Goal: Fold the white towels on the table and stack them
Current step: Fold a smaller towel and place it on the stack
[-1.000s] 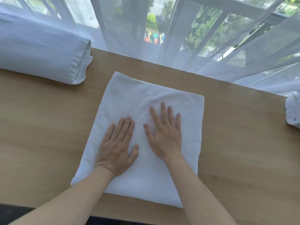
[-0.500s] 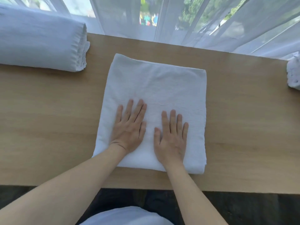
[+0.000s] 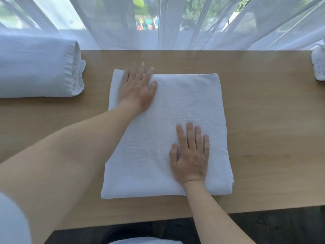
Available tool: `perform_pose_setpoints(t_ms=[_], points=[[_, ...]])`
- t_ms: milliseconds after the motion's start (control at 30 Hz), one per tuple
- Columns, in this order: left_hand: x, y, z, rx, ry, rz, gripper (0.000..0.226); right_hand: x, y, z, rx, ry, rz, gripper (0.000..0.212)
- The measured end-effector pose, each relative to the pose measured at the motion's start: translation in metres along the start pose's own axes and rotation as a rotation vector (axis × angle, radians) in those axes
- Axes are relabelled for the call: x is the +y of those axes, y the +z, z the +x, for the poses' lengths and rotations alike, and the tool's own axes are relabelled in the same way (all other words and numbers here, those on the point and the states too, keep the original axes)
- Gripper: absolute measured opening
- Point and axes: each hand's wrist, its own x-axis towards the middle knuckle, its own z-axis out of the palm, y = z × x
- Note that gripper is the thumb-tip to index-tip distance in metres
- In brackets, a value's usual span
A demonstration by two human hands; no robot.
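Observation:
A folded white towel point(image 3: 184, 103) lies flat in the middle of the wooden table point(image 3: 263, 138). My left hand point(image 3: 139, 88) rests flat on the towel's far left corner, fingers straight and reaching its far edge. Flat on the near right part of the towel lies my right hand point(image 3: 190, 154), its fingers together and straight. Neither hand grips the cloth. A stack of folded white towels point(image 3: 38, 67) sits at the table's far left.
Another white towel point(image 3: 319, 66) shows partly at the far right edge of the table. Sheer white curtains point(image 3: 175, 23) hang along the table's far side. The near table edge runs just below the towel.
My left hand has slid from the towel's near middle up to its far left corner. My right hand stays pressed on the near right part.

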Motion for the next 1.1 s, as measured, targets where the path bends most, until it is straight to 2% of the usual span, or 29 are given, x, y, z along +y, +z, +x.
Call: perform_pose_setpoints(t_ms=[100, 167, 267, 367, 567, 700, 800, 900, 1033, 1100], points=[[0.011, -0.003, -0.003, 0.07, -0.063, -0.11, 0.062, -0.001, -0.001, 0.001, -0.01, 0.018, 0.011, 0.061], [0.025, 0.006, -0.044, 0.084, 0.066, -0.189, 0.062, -0.001, 0.0, 0.002, -0.005, 0.021, 0.022, 0.061], [0.029, 0.037, -0.143, 0.044, 0.226, -0.096, 0.063, 0.001, 0.001, 0.002, 0.008, 0.017, 0.034, 0.061], [0.008, 0.056, -0.209, 0.03, 0.165, -0.003, 0.067, 0.001, 0.001, 0.001, 0.0, 0.009, 0.05, 0.062], [-0.011, 0.051, -0.247, -0.012, 0.119, 0.056, 0.069, 0.001, -0.005, 0.001, -0.056, 0.021, 0.07, 0.062], [-0.027, 0.053, -0.288, -0.043, 0.155, 0.074, 0.068, 0.006, -0.014, 0.004, -0.207, -0.016, 0.087, 0.066], [-0.035, 0.053, -0.302, -0.025, 0.209, 0.066, 0.075, 0.019, -0.022, -0.009, -0.323, -0.191, 0.064, 0.066], [-0.023, 0.056, -0.3, 0.014, 0.231, 0.063, 0.092, 0.029, -0.026, -0.045, -0.36, -0.386, 0.0, 0.064], [0.003, 0.071, -0.295, 0.043, 0.416, 0.064, 0.088, 0.028, -0.023, -0.072, -0.383, -0.347, -0.092, 0.064], [0.006, 0.072, -0.292, 0.054, 0.434, 0.088, 0.09, 0.025, -0.023, -0.069, -0.4, -0.321, -0.125, 0.064]])
